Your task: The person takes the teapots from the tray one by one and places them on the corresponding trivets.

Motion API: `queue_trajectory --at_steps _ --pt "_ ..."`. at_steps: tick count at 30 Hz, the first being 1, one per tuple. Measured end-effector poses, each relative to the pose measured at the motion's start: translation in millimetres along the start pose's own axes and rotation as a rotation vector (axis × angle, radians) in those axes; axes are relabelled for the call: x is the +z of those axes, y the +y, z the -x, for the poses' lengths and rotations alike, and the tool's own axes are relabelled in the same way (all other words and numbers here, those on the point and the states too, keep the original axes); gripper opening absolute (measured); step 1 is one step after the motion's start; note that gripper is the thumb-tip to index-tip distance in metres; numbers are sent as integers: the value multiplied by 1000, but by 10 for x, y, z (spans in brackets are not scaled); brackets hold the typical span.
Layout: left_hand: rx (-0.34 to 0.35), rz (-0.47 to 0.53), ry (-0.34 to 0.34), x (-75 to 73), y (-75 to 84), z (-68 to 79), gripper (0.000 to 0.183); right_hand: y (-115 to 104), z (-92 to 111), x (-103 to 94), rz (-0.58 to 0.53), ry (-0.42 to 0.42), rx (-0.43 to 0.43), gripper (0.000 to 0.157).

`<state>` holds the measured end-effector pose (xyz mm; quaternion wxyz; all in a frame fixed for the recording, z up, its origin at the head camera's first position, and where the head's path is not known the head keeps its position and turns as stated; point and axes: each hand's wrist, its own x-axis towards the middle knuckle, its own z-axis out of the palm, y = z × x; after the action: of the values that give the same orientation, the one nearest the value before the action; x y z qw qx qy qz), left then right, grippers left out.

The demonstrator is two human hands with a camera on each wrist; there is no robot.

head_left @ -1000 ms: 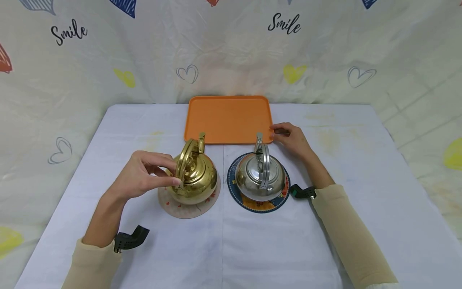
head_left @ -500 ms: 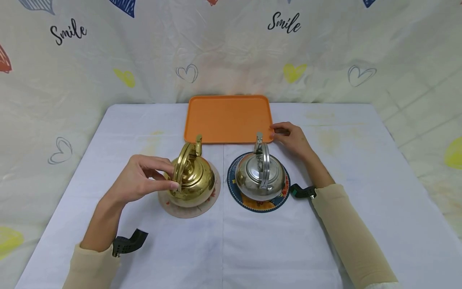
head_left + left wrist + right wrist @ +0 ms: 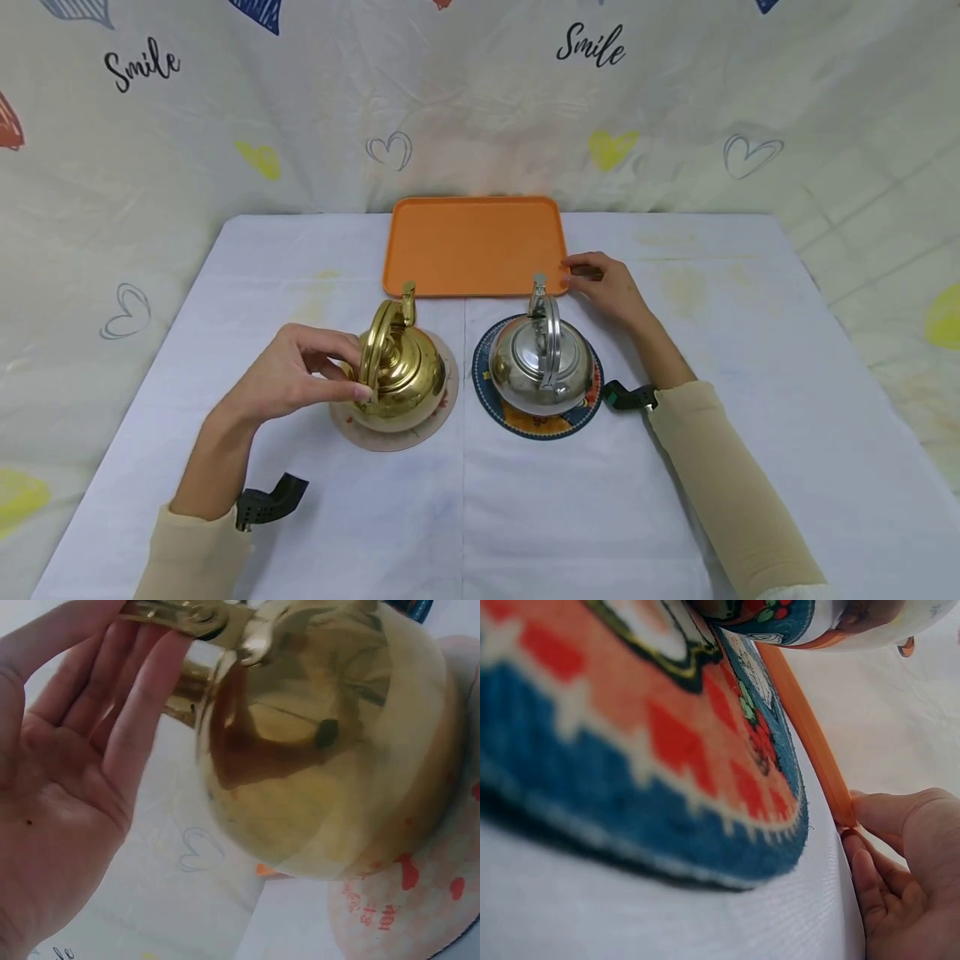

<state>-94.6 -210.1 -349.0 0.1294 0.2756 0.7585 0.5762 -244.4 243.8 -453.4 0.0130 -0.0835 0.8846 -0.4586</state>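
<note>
My left hand (image 3: 296, 371) pinches the upright handle of a shiny gold kettle (image 3: 408, 371) between thumb and fingers. The kettle sits over a pale round mat (image 3: 367, 437) with red marks; in the left wrist view its rounded body (image 3: 330, 765) fills the middle. To the right, a silver kettle (image 3: 521, 375) stands on a blue-rimmed patterned round mat (image 3: 487, 400), with no hand on it. At the back, my right hand (image 3: 607, 287) grips the right edge of an orange tray (image 3: 480, 246) near its front corner, thumb on one side and fingertips on the other (image 3: 900, 877).
A white cloth covers the table (image 3: 525, 517). The tray lies along the table's back edge, just behind both kettles, before a printed backdrop (image 3: 487, 100). A black wrist camera (image 3: 273, 500) sits on the left wrist and another (image 3: 628, 397) on the right.
The left hand and gold kettle have shifted slightly left and toward the person over the pale mat. The right hand, tray and silver kettle stay in place.
</note>
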Motion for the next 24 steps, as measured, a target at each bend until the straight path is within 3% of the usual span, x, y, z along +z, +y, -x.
queue_trajectory --at_steps 9,16,20,24 --pt "-62 -61 -156 -70 30 -51 26 0 3 -19 3 -7 2 40" --pt "-35 -75 -214 -137 -26 -68 37 7 -2 -25 8 -2 -2 40" --pt "-15 -26 -199 -219 -42 -71 27 7 -3 -14 16 -4 -1 39" --pt "-36 14 -91 -295 -40 -103 14 -8 2 9 13 -4 -3 39"
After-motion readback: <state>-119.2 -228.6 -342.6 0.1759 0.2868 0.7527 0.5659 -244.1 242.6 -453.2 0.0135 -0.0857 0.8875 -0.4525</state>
